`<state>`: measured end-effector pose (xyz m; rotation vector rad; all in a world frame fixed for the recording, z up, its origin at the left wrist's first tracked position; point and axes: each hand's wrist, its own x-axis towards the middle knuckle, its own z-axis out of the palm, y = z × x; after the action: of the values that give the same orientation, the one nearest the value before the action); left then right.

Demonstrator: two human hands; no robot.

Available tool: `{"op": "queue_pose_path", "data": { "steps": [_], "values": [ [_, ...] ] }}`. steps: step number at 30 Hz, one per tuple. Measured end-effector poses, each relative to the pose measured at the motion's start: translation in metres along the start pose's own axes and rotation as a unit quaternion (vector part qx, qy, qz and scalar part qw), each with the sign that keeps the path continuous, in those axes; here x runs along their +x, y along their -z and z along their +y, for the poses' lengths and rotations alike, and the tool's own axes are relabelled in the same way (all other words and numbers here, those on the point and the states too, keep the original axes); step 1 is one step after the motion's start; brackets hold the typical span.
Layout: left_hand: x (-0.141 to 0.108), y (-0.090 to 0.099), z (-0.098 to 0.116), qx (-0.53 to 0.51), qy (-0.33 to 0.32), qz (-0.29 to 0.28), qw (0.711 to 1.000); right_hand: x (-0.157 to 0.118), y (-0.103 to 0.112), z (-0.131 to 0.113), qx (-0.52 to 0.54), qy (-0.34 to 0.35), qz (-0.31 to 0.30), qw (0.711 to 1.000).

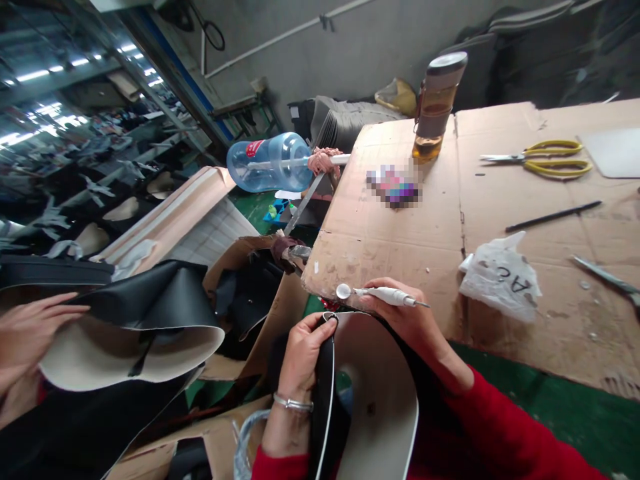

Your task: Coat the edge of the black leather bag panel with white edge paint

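Observation:
My left hand (303, 357) pinches the top edge of a curved panel (383, 387), black on one face and pale beige on the other, with a thin white rim. A small ring-like piece shows at the pinching fingertips. My right hand (407, 323), beside the cardboard-covered table's near corner, grips a white pen-shaped tool (387, 294) whose thin metal tip points right. Off the tool's left end is a round white disc (343, 291); I cannot tell whether it is joined to the tool. The panel's lower part runs out of view.
At left, another person's hand (30, 333) holds a similar black panel (150, 293). On the table (380, 247) are yellow-handled pliers (555, 160), a black stick (553, 217), a plastic bag (503, 273), scissors (607, 277) and a drink bottle (439, 107). A large water jug (273, 162) lies behind.

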<state>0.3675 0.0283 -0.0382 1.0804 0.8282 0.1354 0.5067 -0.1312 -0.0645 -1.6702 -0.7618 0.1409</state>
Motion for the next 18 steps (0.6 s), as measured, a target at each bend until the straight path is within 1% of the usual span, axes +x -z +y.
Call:
{"op": "queue_pose_path", "data": {
  "steps": [3, 7, 11, 13, 15, 18],
  "values": [
    [0.001, -0.004, -0.001, 0.022, -0.010, -0.004, 1.000, 0.002, 0.000, -0.003, 0.013, -0.010, 0.010, 1.000],
    [-0.003, -0.007, 0.002, 0.058, -0.019, -0.007, 0.998, 0.006, 0.004, -0.006, 0.095, -0.040, 0.037, 0.994],
    [-0.009, -0.009, 0.004, 0.089, -0.031, -0.016, 0.995, 0.005, 0.010, -0.005, 0.211, -0.086, 0.018, 0.974],
    [-0.012, -0.010, 0.005, 0.108, -0.039, -0.021, 0.993, 0.003, 0.011, -0.003, 0.249, -0.108, 0.012, 0.962],
    [-0.014, -0.011, 0.004, 0.128, -0.045, -0.028, 0.990, 0.001, 0.012, -0.003, 0.265, -0.116, 0.003, 0.957],
    [-0.015, -0.011, 0.002, 0.146, -0.042, -0.039, 0.988, 0.000, 0.011, -0.003, 0.256, -0.105, -0.022, 0.961]
  ]
}}
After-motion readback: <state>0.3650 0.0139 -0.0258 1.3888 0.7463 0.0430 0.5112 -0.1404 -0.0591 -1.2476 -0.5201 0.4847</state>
